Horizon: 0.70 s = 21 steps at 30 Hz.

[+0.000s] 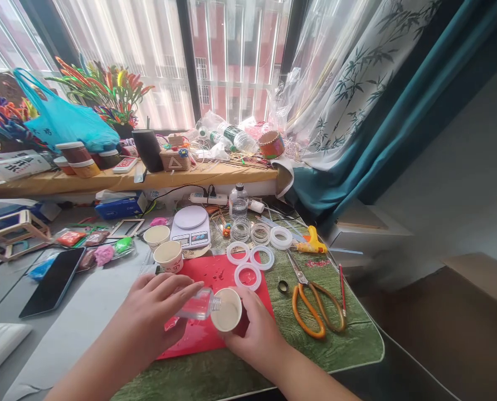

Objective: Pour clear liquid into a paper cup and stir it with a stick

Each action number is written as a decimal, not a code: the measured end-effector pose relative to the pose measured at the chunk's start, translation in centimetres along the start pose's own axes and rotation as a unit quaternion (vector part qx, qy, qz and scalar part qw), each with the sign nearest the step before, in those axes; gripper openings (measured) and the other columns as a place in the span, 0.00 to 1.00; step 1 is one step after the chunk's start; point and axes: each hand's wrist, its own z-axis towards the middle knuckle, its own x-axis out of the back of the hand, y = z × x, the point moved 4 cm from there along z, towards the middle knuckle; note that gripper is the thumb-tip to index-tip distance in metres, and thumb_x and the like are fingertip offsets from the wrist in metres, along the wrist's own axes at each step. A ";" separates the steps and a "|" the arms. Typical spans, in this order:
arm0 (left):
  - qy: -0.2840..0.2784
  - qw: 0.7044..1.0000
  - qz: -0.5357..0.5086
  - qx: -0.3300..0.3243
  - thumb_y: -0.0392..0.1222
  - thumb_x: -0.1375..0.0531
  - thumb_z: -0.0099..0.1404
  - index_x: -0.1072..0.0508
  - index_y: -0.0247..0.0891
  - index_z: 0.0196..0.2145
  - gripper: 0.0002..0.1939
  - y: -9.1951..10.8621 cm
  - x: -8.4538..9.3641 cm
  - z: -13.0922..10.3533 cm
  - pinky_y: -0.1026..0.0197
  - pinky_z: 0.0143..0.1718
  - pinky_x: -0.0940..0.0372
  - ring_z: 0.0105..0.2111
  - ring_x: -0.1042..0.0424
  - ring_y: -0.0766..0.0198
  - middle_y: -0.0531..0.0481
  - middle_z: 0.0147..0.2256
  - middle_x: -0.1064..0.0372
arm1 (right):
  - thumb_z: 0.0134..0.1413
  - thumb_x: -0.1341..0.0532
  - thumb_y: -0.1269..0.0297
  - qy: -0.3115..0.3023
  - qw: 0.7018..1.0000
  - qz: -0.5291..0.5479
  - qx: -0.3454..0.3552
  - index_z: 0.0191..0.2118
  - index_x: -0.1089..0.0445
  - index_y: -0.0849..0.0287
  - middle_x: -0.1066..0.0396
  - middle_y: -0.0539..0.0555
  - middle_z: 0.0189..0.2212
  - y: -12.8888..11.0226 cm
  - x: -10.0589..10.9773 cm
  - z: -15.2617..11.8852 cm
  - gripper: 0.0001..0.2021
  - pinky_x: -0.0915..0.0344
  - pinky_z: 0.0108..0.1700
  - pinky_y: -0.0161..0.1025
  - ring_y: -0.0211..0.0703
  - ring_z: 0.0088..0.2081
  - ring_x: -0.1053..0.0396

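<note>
My left hand (160, 303) is wrapped round a clear plastic bottle (198, 304), tilted on its side with its threaded mouth at the rim of a paper cup (227, 310). My right hand (254, 328) grips that cup from the right, and its pale inside faces me. A red sheet (206, 345) lies below both hands. White silicone rings (247, 277) rest just beyond the cup, partly on the sheet. Two more paper cups (168, 257) stand behind my left hand. Whether liquid is flowing from the bottle I cannot make out.
A white kitchen scale (190, 228) and a second clear bottle (238, 203) stand farther back. To the right lie orange-handled scissors (311, 306), a red pencil (342, 289), a black cap (282, 287) and a yellow glue gun (313, 240). A phone (54, 281) lies at left.
</note>
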 end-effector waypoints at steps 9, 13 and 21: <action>-0.004 1.000 -0.001 0.001 0.32 0.43 0.69 0.28 0.51 0.62 0.27 -0.1 0.0 0.0 0.47 0.51 0.41 0.48 0.22 0.52 0.49 0.52 0.19 | 0.51 0.30 0.72 -0.005 1.000 0.003 -0.012 0.61 0.29 0.50 0.25 0.56 0.57 -0.2 0.1 0.0 0.30 0.31 0.62 0.55 0.58 0.59 0.28; 0.002 1.000 0.002 -0.004 0.32 0.42 0.68 0.27 0.50 0.62 0.27 0.0 0.0 0.3 0.48 0.51 0.41 0.46 0.21 0.52 0.50 0.51 0.18 | 0.52 0.29 0.71 -0.003 1.000 0.005 -0.009 0.60 0.28 0.51 0.25 0.56 0.56 -0.3 0.1 -0.1 0.29 0.31 0.62 0.54 0.58 0.58 0.27; 0.002 1.000 0.007 -0.007 0.34 0.41 0.67 0.27 0.52 0.62 0.27 -0.1 0.0 0.2 0.48 0.50 0.40 0.47 0.20 0.52 0.51 0.51 0.18 | 0.52 0.29 0.72 -0.002 1.000 0.005 -0.006 0.60 0.28 0.50 0.25 0.56 0.57 -0.5 0.3 0.0 0.29 0.30 0.62 0.53 0.58 0.59 0.27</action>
